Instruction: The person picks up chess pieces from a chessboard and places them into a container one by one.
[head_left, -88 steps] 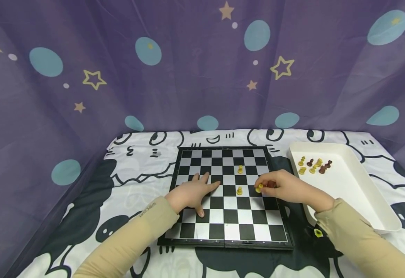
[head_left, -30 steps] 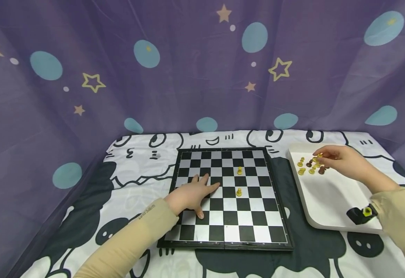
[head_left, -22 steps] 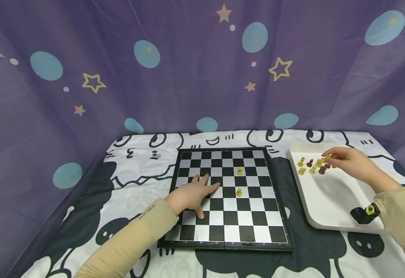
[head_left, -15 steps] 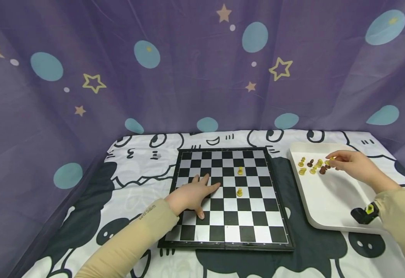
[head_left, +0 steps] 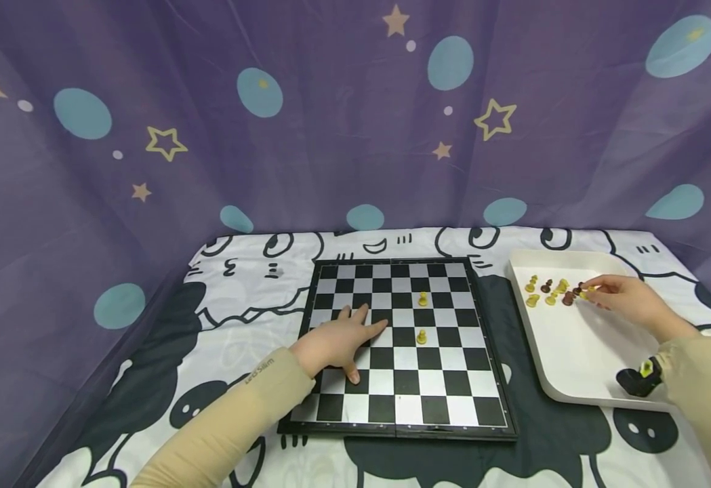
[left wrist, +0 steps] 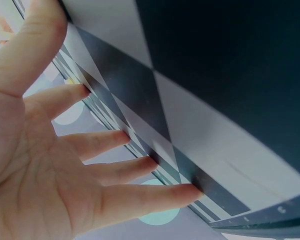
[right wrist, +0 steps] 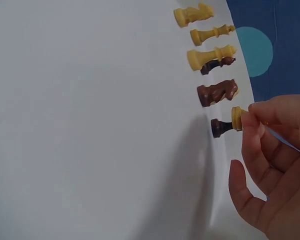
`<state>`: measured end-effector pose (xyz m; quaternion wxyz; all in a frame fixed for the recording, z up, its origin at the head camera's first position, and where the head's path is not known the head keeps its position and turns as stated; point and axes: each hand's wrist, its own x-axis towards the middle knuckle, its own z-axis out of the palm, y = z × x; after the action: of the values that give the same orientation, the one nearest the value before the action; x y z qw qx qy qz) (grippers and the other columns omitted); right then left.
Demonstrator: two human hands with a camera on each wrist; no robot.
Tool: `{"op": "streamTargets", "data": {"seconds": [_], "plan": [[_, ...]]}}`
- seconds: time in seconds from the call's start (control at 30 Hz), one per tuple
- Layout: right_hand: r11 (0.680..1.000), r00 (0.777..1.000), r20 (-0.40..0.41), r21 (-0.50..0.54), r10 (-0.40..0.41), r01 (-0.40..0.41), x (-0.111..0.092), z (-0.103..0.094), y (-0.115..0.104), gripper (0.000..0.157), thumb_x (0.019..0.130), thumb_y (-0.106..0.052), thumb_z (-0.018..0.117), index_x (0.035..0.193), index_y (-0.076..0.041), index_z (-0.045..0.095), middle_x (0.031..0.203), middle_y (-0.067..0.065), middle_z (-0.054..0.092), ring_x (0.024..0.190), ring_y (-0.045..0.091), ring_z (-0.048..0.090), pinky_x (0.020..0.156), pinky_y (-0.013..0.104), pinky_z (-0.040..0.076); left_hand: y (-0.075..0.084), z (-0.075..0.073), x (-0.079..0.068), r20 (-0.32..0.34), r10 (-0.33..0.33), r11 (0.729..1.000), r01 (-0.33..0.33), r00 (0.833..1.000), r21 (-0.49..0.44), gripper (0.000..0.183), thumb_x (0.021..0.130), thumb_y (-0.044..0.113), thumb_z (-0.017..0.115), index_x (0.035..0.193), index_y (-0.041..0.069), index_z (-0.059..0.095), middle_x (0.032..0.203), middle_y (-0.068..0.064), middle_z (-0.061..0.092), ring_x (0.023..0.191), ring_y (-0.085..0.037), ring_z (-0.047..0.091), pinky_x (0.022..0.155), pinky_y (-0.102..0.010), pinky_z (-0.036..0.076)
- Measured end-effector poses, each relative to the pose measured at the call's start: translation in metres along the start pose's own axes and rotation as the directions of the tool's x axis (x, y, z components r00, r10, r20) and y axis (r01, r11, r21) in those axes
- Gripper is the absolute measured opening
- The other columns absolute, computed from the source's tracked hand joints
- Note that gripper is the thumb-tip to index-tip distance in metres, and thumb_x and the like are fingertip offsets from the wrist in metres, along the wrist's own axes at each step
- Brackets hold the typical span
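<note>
The chessboard (head_left: 395,410) lies on the cloth with two yellow chess pieces on it: one piece (head_left: 423,299) farther back, another piece (head_left: 421,337) nearer the middle. My left hand (head_left: 333,342) rests on the board's left side, fingers spread, fingertips touching the squares. Over the far end of the white tray (head_left: 593,366), my right hand (head_left: 630,301) pinches a yellow chess piece (right wrist: 236,119) between thumb and finger. Its base shows; the fingers hide most of the rest. Beside it lies a dark brown piece (right wrist: 220,128), and a brown knight (right wrist: 217,93) is close by.
Several more yellow and brown pieces lie in the tray's far left part, among them a yellow knight (right wrist: 193,15). The tray stands right of the board. A purple patterned curtain (head_left: 331,135) hangs behind the cloth-covered table.
My right hand has carried the yellow chess piece from the board's right side to the tray, then rightward and lower beside the brown pieces. My left hand has stayed put.
</note>
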<state>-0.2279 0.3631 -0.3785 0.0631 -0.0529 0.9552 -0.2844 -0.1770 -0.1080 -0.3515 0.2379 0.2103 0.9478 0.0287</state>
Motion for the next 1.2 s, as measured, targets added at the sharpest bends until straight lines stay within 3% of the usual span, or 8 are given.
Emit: {"op": "streamTargets", "data": {"seconds": [0.17, 0.33, 0.57, 0.8, 1.0, 1.2], "plan": [[0.999, 0.999, -0.001, -0.021, 0.039, -0.039, 0.001, 0.005, 0.005, 0.038, 0.092, -0.018, 0.059, 0.114, 0.012, 0.056, 0.086, 0.013, 0.065, 0.073, 0.008, 0.05, 0.06, 0.02, 0.041, 0.0, 0.0, 0.0, -0.004, 0.004, 1.0, -0.004, 1.0, 0.006, 0.106, 0.061, 0.026, 0.086, 0.15, 0.028, 0.029, 0.159, -0.013, 0.011, 0.144, -0.042, 0.012, 0.1, -0.057, 0.039], [0.998, 0.997, 0.012, -0.001, 0.07, -0.07, 0.002, 0.009, 0.007, 0.039, 0.093, -0.02, 0.058, 0.114, 0.012, 0.056, 0.077, 0.001, 0.063, 0.068, 0.007, 0.05, 0.059, 0.021, 0.039, -0.001, -0.001, 0.001, 0.0, 0.0, 1.0, 0.0, 1.0, 0.002, 0.106, 0.061, 0.026, 0.086, 0.15, 0.028, 0.028, 0.159, -0.013, 0.01, 0.144, -0.042, 0.011, 0.101, -0.058, 0.038], [0.999, 0.999, 0.017, -0.032, 0.044, -0.043, 0.006, 0.01, 0.009, 0.036, 0.091, -0.015, 0.059, 0.113, 0.013, 0.055, 0.076, 0.004, 0.064, 0.066, 0.009, 0.05, 0.058, 0.022, 0.039, -0.001, -0.001, 0.0, 0.001, -0.002, 1.0, 0.002, 1.0, 0.001, 0.106, 0.061, 0.026, 0.085, 0.15, 0.028, 0.028, 0.159, -0.012, 0.009, 0.144, -0.042, 0.01, 0.101, -0.055, 0.039], [0.998, 0.998, 0.035, -0.04, 0.054, -0.053, 0.006, 0.014, 0.01, 0.039, 0.091, -0.018, 0.059, 0.115, 0.012, 0.055, 0.071, -0.002, 0.059, 0.064, 0.009, 0.049, 0.057, 0.024, 0.039, 0.0, 0.0, 0.0, -0.001, -0.002, 1.0, 0.002, 1.0, 0.002, 0.105, 0.061, 0.026, 0.086, 0.15, 0.028, 0.029, 0.159, -0.013, 0.01, 0.144, -0.042, 0.011, 0.101, -0.057, 0.038], [0.997, 0.997, 0.052, -0.056, 0.055, -0.052, 0.005, 0.01, 0.01, 0.045, 0.091, -0.021, 0.06, 0.119, 0.013, 0.051, 0.076, 0.003, 0.063, 0.067, 0.011, 0.051, 0.06, 0.025, 0.039, 0.0, 0.0, 0.0, -0.006, -0.003, 1.0, 0.003, 1.0, 0.005, 0.105, 0.061, 0.026, 0.086, 0.15, 0.028, 0.029, 0.159, -0.012, 0.011, 0.144, -0.041, 0.011, 0.099, -0.056, 0.04], [0.996, 0.998, 0.041, -0.078, 0.043, -0.04, 0.002, 0.001, 0.006, 0.048, 0.089, -0.021, 0.061, 0.123, 0.011, 0.049, 0.091, 0.021, 0.066, 0.076, 0.018, 0.058, 0.065, 0.029, 0.041, -0.001, 0.0, 0.001, 0.001, -0.001, 1.0, 0.001, 1.0, 0.003, 0.105, 0.062, 0.026, 0.086, 0.15, 0.028, 0.029, 0.159, -0.013, 0.01, 0.144, -0.042, 0.011, 0.101, -0.059, 0.036]]}}
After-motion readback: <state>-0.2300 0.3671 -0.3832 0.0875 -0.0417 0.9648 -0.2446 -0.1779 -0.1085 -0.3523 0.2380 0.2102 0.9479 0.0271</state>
